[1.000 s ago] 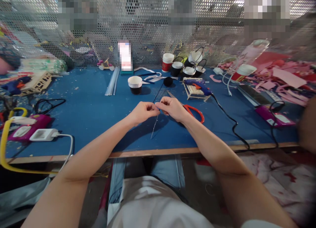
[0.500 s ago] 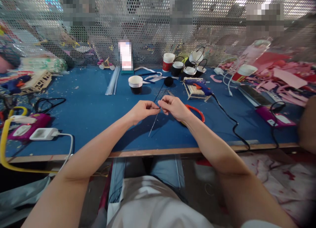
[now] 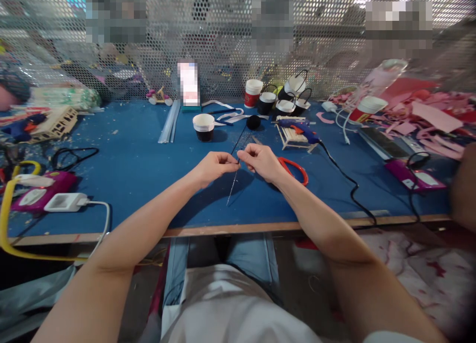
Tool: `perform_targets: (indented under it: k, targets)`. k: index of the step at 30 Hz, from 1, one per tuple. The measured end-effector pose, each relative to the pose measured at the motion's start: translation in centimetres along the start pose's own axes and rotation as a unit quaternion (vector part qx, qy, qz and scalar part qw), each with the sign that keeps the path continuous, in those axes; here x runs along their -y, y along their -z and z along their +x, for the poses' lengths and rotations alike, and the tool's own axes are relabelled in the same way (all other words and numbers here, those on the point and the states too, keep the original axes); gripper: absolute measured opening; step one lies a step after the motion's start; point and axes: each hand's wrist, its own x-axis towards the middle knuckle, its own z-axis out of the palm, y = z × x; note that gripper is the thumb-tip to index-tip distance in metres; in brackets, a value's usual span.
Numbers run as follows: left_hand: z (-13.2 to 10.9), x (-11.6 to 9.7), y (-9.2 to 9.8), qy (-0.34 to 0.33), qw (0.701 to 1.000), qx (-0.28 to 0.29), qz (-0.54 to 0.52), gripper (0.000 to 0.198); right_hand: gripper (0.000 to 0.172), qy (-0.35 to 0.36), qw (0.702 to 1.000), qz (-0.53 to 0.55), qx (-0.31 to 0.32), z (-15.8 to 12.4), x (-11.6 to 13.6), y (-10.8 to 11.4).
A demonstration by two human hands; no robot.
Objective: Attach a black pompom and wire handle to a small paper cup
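My left hand (image 3: 215,168) is closed in a pinch on a thin black strand (image 3: 239,139). Above the hands the strand runs up toward a small black ball (image 3: 254,122) on the table; below them a thin, paler end (image 3: 232,187) hangs down. Close against the left fingertips, my right hand (image 3: 262,160) also pinches the strand, its fingers partly hiding the spot. Partly behind the right wrist lie red-handled scissors (image 3: 305,177). Beyond my left hand stands a black-and-white paper cup (image 3: 204,128).
At the back are several black cups with handles (image 3: 267,103) and a red cup (image 3: 253,92). A blue glue gun (image 3: 303,128) rests on a small wooden rack, its cable trailing right. Pink scraps (image 3: 433,117) pile up at right. Purple power strips (image 3: 412,177) sit on both sides.
Both hands have shifted very slightly left, still pinched together. The strand's pale lower end has swung a little to the right.
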Motion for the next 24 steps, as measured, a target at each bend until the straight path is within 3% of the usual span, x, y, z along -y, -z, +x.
perform_targets:
  k: [5, 9, 17, 24]
  targets:
    - [0.04, -0.04, 0.15, 0.005, 1.000, 0.001, -0.009, 0.023, 0.039, 0.008, 0.997, 0.070, -0.040, 0.38, -0.33, 0.44]
    - [0.05, -0.19, 0.29, 0.013, 1.000, -0.019, 0.003, 0.023, 0.036, -0.008, 0.997, 0.060, -0.044, 0.52, -0.47, 0.51]
    - [0.23, -0.02, 0.74, 0.007, 1.000, -0.023, -0.006, 0.025, 0.037, -0.024, 0.999, -0.011, -0.038, 0.10, -0.37, 0.54]
    - [0.10, -0.24, 0.69, 0.007, 1.000, -0.026, -0.005, 0.023, 0.034, -0.013, 0.999, 0.052, 0.001, 0.11, -0.19, 0.24]
